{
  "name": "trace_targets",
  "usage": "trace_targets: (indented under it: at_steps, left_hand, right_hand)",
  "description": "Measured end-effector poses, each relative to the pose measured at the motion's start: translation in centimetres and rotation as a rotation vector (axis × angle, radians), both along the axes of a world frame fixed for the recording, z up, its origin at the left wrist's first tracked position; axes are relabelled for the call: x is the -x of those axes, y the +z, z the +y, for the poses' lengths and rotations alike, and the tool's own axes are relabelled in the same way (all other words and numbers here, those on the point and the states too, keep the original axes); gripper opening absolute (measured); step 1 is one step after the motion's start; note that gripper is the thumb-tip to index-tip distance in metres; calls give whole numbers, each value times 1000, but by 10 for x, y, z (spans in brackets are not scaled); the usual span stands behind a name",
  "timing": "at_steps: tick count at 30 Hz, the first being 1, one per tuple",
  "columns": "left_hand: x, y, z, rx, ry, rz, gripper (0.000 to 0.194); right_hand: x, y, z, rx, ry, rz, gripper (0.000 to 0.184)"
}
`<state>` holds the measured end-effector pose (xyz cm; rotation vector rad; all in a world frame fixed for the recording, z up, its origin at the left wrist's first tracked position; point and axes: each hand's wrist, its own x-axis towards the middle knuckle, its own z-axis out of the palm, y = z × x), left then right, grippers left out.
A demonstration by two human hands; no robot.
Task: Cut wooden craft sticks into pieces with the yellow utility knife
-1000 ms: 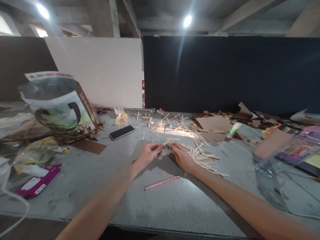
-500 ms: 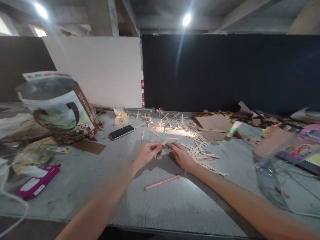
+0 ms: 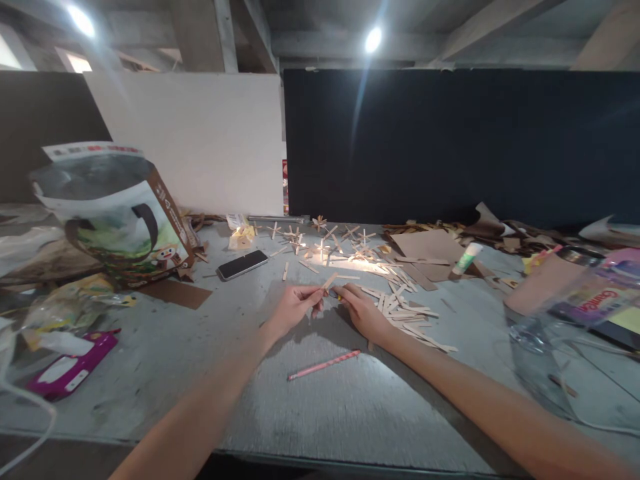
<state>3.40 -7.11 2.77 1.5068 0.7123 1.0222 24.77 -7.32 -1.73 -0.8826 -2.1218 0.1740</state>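
My left hand (image 3: 296,308) pinches a flat wooden craft stick (image 3: 330,281), which points up and away from the fingertips. Just to its right, my right hand (image 3: 367,315) has its fingers closed on a small thing with a bit of yellow showing; most of it is hidden by the fingers. The two hands' fingertips are nearly level, with a narrow gap between them. Beside and beyond my right hand lies a loose pile of craft sticks (image 3: 407,312). A pink striped pencil (image 3: 324,365) rests on the grey table nearer to me.
Star-shaped pieces of crossed sticks (image 3: 350,233) stand farther back in bright light. A black phone (image 3: 243,265) and a large printed bag (image 3: 115,227) are on the left, with a purple device (image 3: 75,363). Cardboard (image 3: 430,247), a glue stick (image 3: 469,258) and a clear bottle (image 3: 533,333) are on the right.
The craft stick in my left hand has tilted slightly, and my right fingertips have drawn back a little from it. The rest looks the same.
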Motion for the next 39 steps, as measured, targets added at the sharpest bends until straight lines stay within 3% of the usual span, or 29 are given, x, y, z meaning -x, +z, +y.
trace_targets:
  at_steps: [5, 11, 18, 33, 39]
  left_hand:
    - [-1, 2, -3, -16, -31, 50, 51]
    - [-3, 0, -3, 33, 0, -27, 52]
    - [0, 2, -3, -24, -23, 96, 57]
    - [-8, -11, -2, 199, -45, -145, 51]
    - [-4, -4, -5, 90, -16, -37, 52]
  right_hand:
    - [1, 1, 0, 1, 20, -2, 38]
    - [0, 1, 2, -8, 14, -9, 39]
    - [-1, -2, 3, 4, 38, -9, 37]
    - [0, 3, 1, 18, 51, 0, 39]
    - [0, 2, 1, 29, 36, -8, 39]
